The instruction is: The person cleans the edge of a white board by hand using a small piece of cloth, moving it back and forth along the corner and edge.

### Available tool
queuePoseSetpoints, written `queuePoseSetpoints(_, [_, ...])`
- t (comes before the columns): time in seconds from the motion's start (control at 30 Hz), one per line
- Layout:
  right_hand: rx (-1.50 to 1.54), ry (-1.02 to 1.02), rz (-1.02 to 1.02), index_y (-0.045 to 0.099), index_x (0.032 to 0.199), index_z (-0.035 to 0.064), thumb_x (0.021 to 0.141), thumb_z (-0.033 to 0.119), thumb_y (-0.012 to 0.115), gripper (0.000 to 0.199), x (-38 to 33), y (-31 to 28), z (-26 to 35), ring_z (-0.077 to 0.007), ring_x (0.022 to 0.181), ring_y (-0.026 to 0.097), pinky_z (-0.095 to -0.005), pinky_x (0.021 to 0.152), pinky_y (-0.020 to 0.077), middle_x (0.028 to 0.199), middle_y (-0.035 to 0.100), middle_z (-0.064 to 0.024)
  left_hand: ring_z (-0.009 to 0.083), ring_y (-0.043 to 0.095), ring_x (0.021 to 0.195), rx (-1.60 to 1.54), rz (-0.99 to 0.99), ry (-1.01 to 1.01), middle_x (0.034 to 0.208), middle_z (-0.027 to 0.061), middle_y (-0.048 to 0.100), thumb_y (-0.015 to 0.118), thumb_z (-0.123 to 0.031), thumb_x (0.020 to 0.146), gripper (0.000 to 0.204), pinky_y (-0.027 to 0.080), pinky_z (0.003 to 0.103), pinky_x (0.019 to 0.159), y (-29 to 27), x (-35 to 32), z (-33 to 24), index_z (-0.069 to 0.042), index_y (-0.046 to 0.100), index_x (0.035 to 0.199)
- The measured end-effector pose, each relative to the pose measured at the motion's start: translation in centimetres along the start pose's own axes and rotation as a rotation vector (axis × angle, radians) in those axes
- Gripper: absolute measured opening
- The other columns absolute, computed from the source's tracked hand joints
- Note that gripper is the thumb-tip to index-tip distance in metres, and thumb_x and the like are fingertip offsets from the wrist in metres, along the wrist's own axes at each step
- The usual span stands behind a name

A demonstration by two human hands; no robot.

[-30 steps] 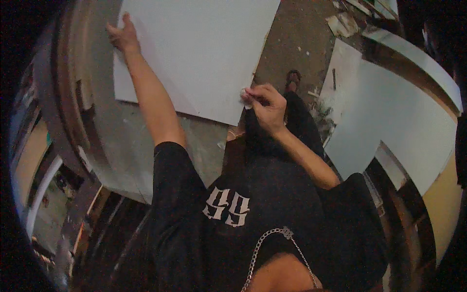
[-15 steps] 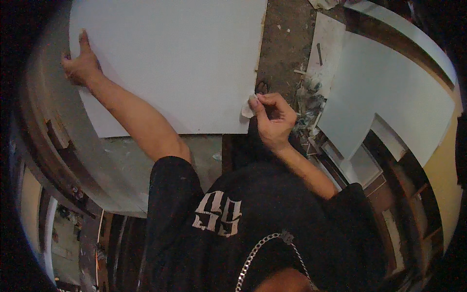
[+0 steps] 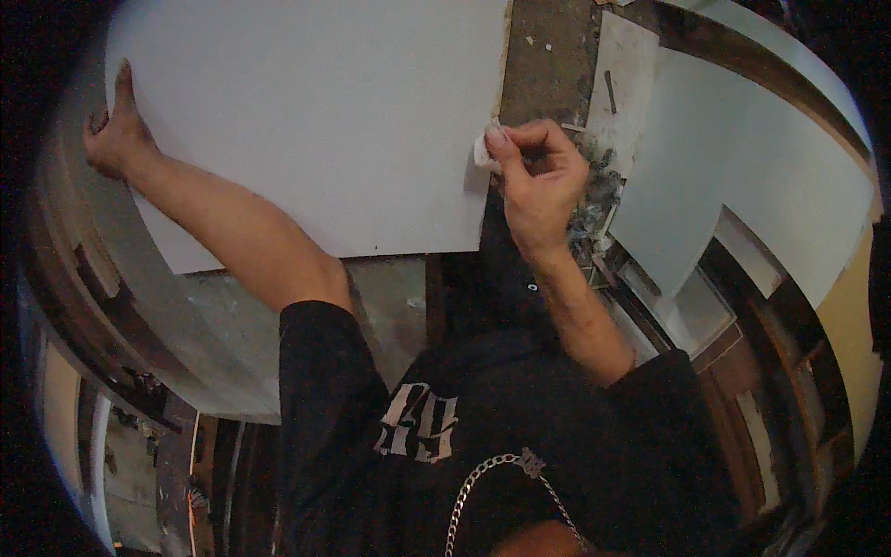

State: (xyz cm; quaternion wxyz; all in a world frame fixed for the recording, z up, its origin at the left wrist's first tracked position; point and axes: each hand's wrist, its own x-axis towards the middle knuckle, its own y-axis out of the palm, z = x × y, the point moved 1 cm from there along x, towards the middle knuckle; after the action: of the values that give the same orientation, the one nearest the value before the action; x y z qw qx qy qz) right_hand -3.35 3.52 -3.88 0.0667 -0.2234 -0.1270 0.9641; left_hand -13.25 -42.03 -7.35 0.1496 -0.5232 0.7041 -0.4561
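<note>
A large flat white panel (image 3: 316,121) lies in front of me, its near edge close to my body. My left hand (image 3: 122,144) grips the panel's left edge, thumb stretched along the top face and fingers curled over the side. At the right edge, my right hand (image 3: 546,181) is closed in a pinch on a small crumpled white scrap (image 3: 483,154), thin like paper or cloth; which one I cannot tell. The scrap is right by the panel's rough, yellowish edge.
A grey work surface (image 3: 241,325) extends under and beside the panel. To the right, offcuts and debris (image 3: 599,190) litter the floor near a white strip (image 3: 624,84). Farther right stands a large pale panel (image 3: 742,148) with a notch cut out. Dark boards (image 3: 102,278) line the left.
My right hand has moved away from me along the panel's right edge, still pinching the scrap. My left hand has shifted slightly left, with the panel's left edge.
</note>
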Motion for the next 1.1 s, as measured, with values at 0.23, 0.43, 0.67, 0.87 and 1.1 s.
queuePoseSetpoints(0.23, [-0.02, -0.07, -0.013, 0.061, 0.075, 0.0009, 0.082, 0.009, 0.072, 0.016, 0.4, 0.1, 0.2, -0.0081, 0.067, 0.056, -0.0252, 0.062, 0.0461, 0.07, 0.063, -0.0028, 0.0301, 0.062, 0.104, -0.12, 0.011, 0.035, 0.113, 0.0163, 0.067, 0.09, -0.061, 0.043, 0.1, 0.046, 0.04, 0.096, 0.8, 0.0, -0.1, 0.007, 0.062, 0.112])
queuePoseSetpoints(0.43, [0.067, -0.038, 0.046, 0.061, 0.073, 0.0006, 0.082, 0.01, 0.073, 0.017, -2.0, 0.0, -1.1, -0.0076, 0.064, 0.055, -0.0248, 0.06, 0.0445, 0.068, 0.063, -0.0028, 0.0291, 0.062, 0.105, 0.006, -0.008, 0.006, 0.107, 0.0102, 0.069, 0.086, -0.067, 0.041, 0.098, 0.045, 0.04, 0.096, 0.8, 1.4, 0.9, -0.002, 0.066, 0.112])
queuePoseSetpoints(0.67, [-0.02, -0.154, 0.055, 0.061, 0.073, 0.0006, 0.083, 0.01, 0.073, 0.018, -1.7, -0.6, -2.0, -0.0081, 0.065, 0.055, -0.0253, 0.061, 0.044, 0.069, 0.062, -0.003, 0.0298, 0.063, 0.106, 0.041, -0.007, -0.01, 0.108, 0.0109, 0.069, 0.083, -0.072, 0.04, 0.101, 0.045, 0.04, 0.097, 1.4, 2.1, 1.6, -0.003, 0.067, 0.113])
queuePoseSetpoints(0.87, [0.133, -0.042, 0.006, 0.059, 0.072, 0.0014, 0.083, 0.009, 0.074, 0.019, 2.8, 0.8, 1.5, -0.0071, 0.066, 0.055, -0.0229, 0.061, 0.0444, 0.069, 0.062, -0.0012, 0.0303, 0.062, 0.108, 0.102, 0.026, 0.005, 0.111, 0.0125, 0.068, 0.082, -0.073, 0.04, 0.1, 0.046, 0.041, 0.097, 2.1, 2.4, 0.9, -0.004, 0.068, 0.111])
queuePoseSetpoints(1.1, [-0.083, -0.118, 0.021, 0.059, 0.073, 0.0023, 0.083, 0.01, 0.074, 0.019, 1.7, 0.1, 0.4, -0.0059, 0.064, 0.053, -0.0234, 0.058, 0.0437, 0.068, 0.06, 0.0003, 0.0313, 0.063, 0.098, 0.039, 0.033, 0.029, 0.108, 0.0179, 0.066, 0.091, -0.058, 0.041, 0.099, 0.048, 0.042, 0.093, 1.6, 2.5, 0.8, 0.006, 0.063, 0.111])
